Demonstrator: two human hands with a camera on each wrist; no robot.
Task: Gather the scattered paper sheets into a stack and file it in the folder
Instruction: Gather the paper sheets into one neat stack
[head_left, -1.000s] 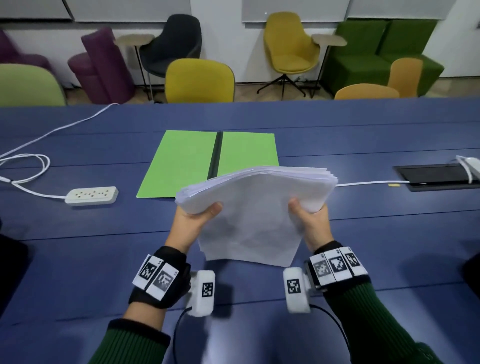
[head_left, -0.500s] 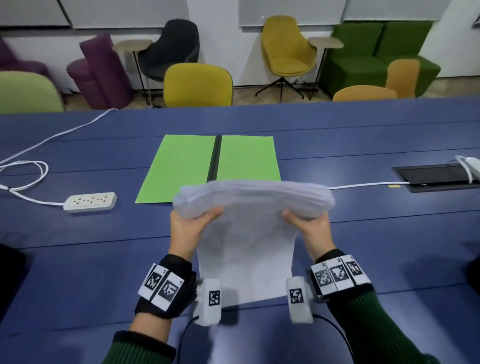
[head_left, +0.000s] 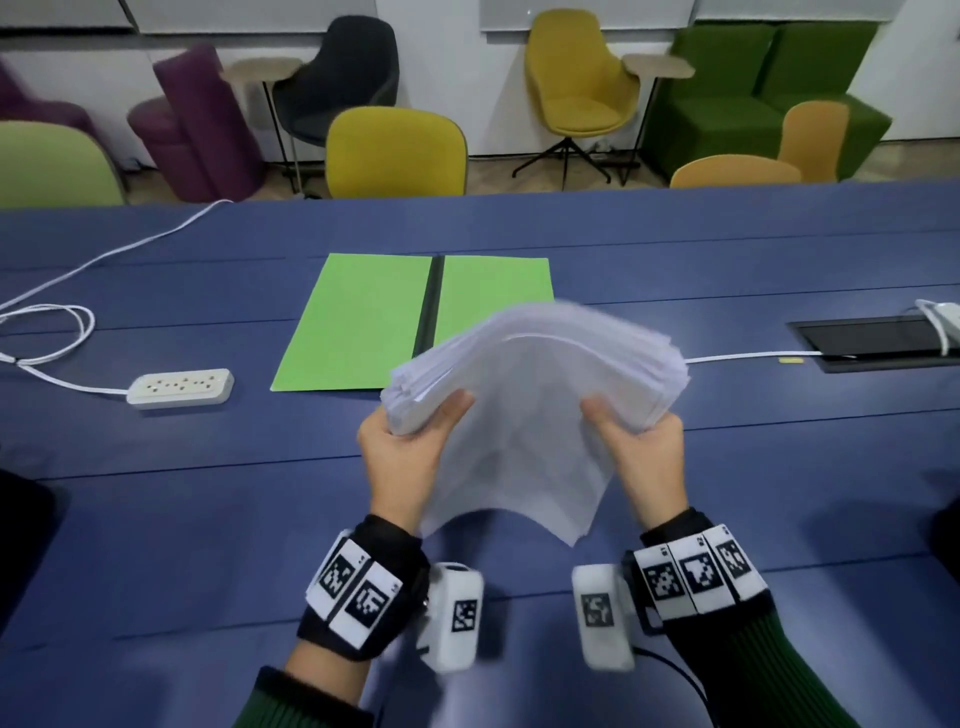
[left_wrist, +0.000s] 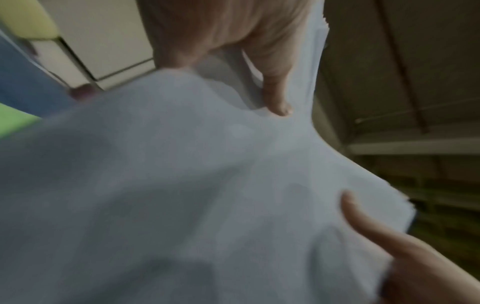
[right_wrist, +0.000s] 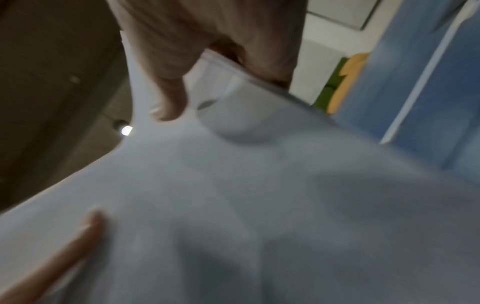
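Both hands hold the paper stack (head_left: 524, 415) in the air above the near middle of the blue worktop (head_left: 156, 493), clear of its surface. The left hand (head_left: 402, 457) grips the stack's left end, thumb on the near face and the fingers (left_wrist: 276, 98) curled round the edge; the right hand (head_left: 641, 457) grips the right end the same way, thumb toward the middle. The stack's thick upper edge runs left to right, its right end a little higher and farther than the left, and the sheets arch upward between the two hands. Below the grip the near sheets hang down toward the person, the lower edge curved and free. In both wrist views the paper is blurred, with a thumb pressed on it and fingers folded over its edge. The green folder (head_left: 374, 322) lies open and flat on the worktop just beyond the stack, its dark spine running near to far; the stack hides its near right corner. A white power strip (head_left: 181, 385) lies to the left of the folder, well apart from it, with its cable (head_left: 62, 317) looping off to the far left. A black panel (head_left: 872, 345) sits in the worktop at the right.
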